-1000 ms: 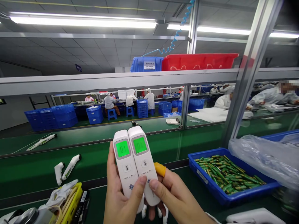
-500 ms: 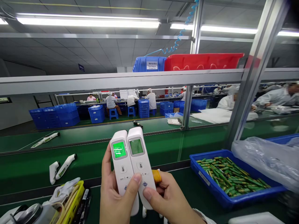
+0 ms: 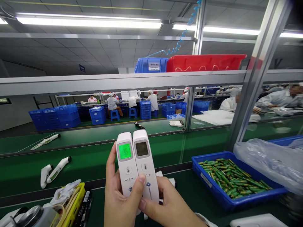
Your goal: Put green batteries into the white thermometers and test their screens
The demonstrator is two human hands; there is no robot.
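Two white handheld thermometers stand side by side, screens facing me, at the lower centre. My left hand wraps round the left thermometer, whose screen glows green, and its thumb lies across onto the right one. The right thermometer has a dark screen. My right hand grips the lower part of that one, thumb at its bottom edge. Behind my right hand, white parts show in part and are mostly hidden.
A blue tray of green cylindrical parts and clear plastic bags sit right. A yellow basket with gloves and black markers are lower left. More thermometers lie on the green belt. People work behind a metal frame.
Both thermometers have shifted slightly right. The left screen now shows digits, and the right screen has darkened. My right thumb has moved down and left. The two thermometers on the belt have moved left.
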